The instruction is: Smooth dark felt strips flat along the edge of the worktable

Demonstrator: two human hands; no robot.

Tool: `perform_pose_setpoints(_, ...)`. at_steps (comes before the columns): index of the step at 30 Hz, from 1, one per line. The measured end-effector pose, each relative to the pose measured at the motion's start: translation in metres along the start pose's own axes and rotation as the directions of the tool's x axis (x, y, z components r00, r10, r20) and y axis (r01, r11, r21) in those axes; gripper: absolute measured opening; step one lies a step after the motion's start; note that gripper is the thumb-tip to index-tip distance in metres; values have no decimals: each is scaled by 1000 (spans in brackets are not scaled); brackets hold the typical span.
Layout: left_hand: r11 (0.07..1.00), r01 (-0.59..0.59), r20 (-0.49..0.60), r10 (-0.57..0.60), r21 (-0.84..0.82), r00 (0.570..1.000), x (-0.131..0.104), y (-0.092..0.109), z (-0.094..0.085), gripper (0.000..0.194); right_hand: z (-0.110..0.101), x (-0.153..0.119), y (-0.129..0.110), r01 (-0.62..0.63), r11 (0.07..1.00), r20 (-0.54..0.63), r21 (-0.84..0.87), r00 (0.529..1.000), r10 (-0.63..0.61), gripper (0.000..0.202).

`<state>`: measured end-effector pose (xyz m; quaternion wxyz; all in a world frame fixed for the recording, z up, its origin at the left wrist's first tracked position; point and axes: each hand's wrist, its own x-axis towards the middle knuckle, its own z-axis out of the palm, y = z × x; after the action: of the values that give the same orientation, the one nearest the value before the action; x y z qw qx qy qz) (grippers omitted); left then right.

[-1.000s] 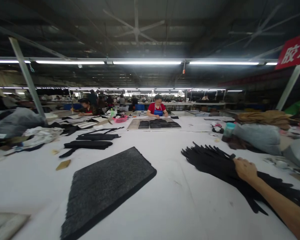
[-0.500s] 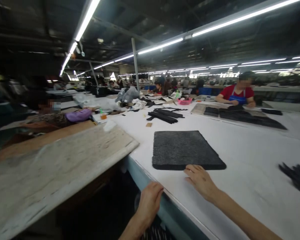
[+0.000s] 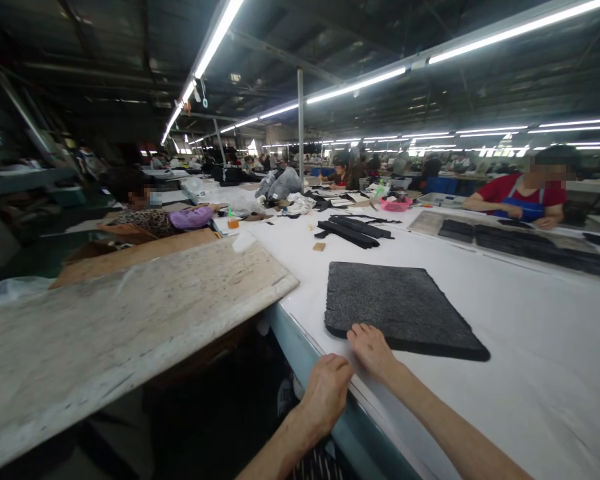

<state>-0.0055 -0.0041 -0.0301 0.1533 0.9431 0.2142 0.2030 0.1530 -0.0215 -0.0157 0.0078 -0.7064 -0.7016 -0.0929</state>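
A dark grey, thick textile stack (image 3: 400, 307) with a fuzzy top lies flat on the white table (image 3: 530, 320). My right hand (image 3: 373, 350) rests at its near edge, toward the left corner, with bent fingers touching the edge; whether anything is pinched there is hidden. Just left of it and lower, my left hand (image 3: 327, 390) is at the table's edge, its fingers curled together. What those fingers hold, if anything, is too small to make out.
A worn pale board (image 3: 145, 307) slopes in from the left. Beyond the stack lie black strips (image 3: 353, 230), a small tan piece (image 3: 319, 247) and a pink basket (image 3: 396, 204). One person in red (image 3: 520, 193) works at the right; another sits at the left.
The view has turned left. My right hand has moved left along the stack's near edge, closer to my left hand. The stack now appears rotated, its right corner nearer.
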Motion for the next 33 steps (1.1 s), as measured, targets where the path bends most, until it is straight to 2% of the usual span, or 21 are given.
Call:
perform_pose_setpoints(3,999,-29,-5,29,41,1000,7,0,6,21,-12,4,7,-27,998,58,53,998,24,22)
perform_pose_setpoints(7,993,-82,-114,91,85,989,7,-4,12,25,-23,1,9,-24,993,120,117,993,10,23)
perform_pose_setpoints(11,973,-180,-200,207,148,958,-2,-6,20,29,-21,-10,-2,-33,989,163,141,987,10,25)
perform_pose_setpoints(14,962,-195,-198,232,189,952,-6,-7,25,33,-17,-16,-10,-72,988,169,140,984,48,26)
perform_pose_setpoints(17,966,-123,-153,161,229,975,-5,-8,26,34,-17,-16,-16,-104,988,168,117,982,84,24)
perform_pose_setpoints(20,967,20,-75,-1,254,997,0,-6,22,34,-18,-15,-20,-151,972,144,179,982,126,22)
perform_pose_setpoints(22,964,96,-14,-95,250,995,2,-3,19,35,-17,-14,-22,-198,947,119,254,978,173,22)
perform_pose_setpoints(25,965,123,44,-137,230,990,4,-1,16,44,-12,-12,-23,-259,899,85,352,966,245,22)
perform_pose_setpoints(27,967,120,61,-137,225,989,4,-1,15,52,-6,-11,-18,-305,840,58,449,948,313,21)
perform_pose_setpoints(29,966,119,76,-140,228,987,3,-2,14,56,1,-10,-7,-351,740,40,574,914,403,20)
perform_pose_setpoints(33,963,111,117,-143,246,983,2,-4,10,59,13,-24,41,-371,410,59,833,797,601,21)
